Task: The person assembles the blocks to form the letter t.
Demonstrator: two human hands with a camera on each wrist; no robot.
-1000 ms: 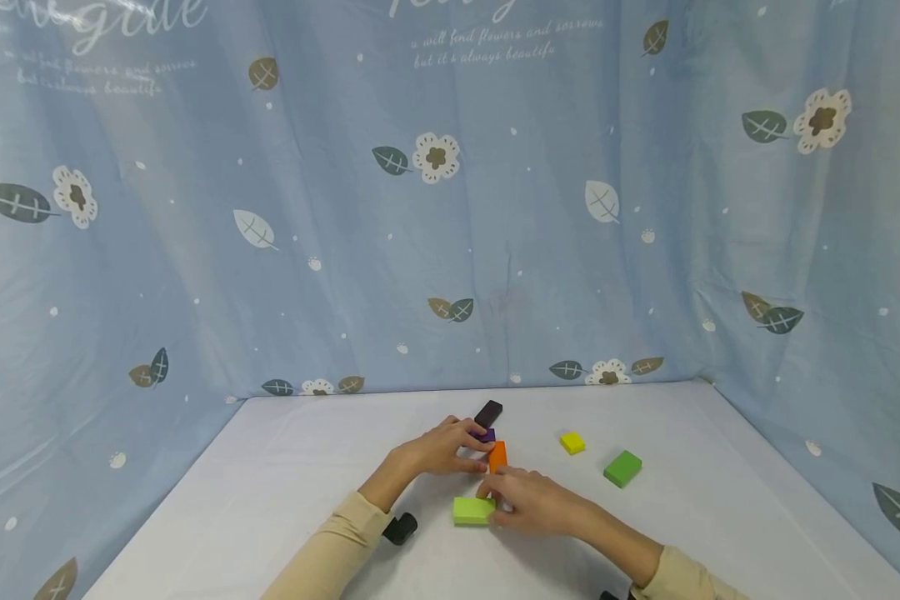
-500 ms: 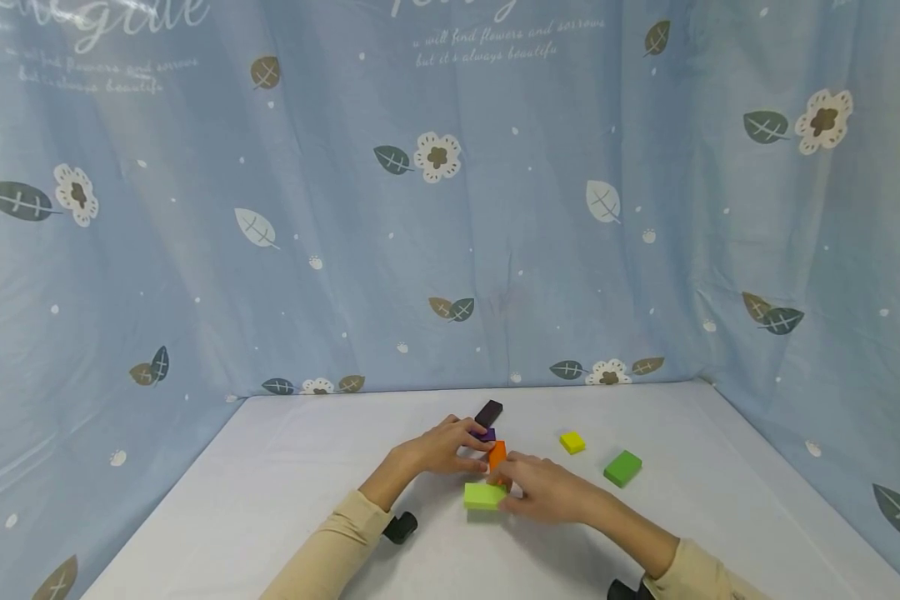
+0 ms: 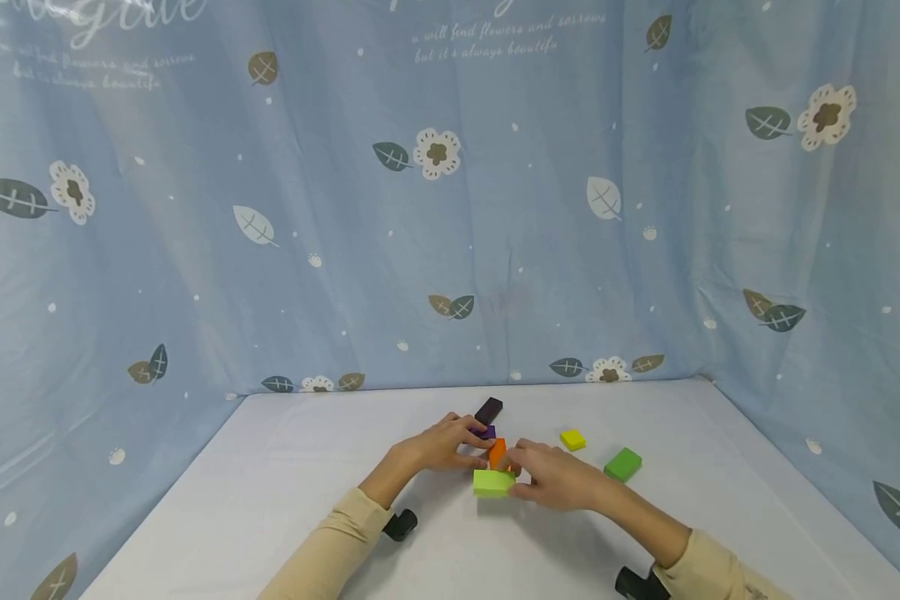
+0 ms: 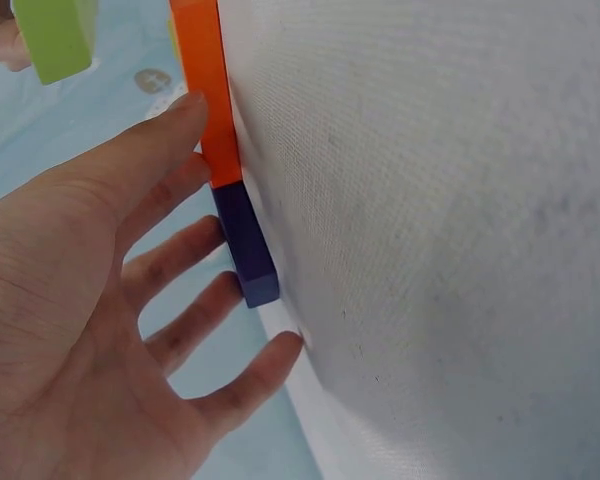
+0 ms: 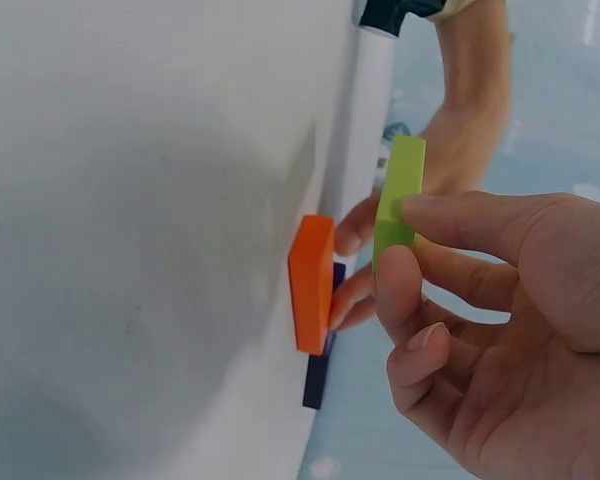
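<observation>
My right hand (image 3: 558, 477) pinches one end of a lime green block (image 3: 492, 483) between thumb and fingertips, as the right wrist view shows. This block (image 5: 400, 195) hangs above the white table, close to the near end of an orange block (image 3: 497, 452). Beside the orange block rests my left hand (image 3: 442, 444), its thumb and a fingertip against that block's side (image 4: 206, 85). Other left fingers reach along a purple block (image 4: 245, 245), which meets the orange block end to end. The purple block is partly hidden by the left hand in the head view.
A black block (image 3: 489, 411) lies just beyond the purple one. Off to the right are a small yellow block (image 3: 573, 440) and a green block (image 3: 623, 465). A blue patterned curtain (image 3: 450, 250) stands behind the white table (image 3: 330, 467).
My right hand has lifted the lime green block off the table and carried it forward and slightly right, toward the orange block. The left hand has stayed in place.
</observation>
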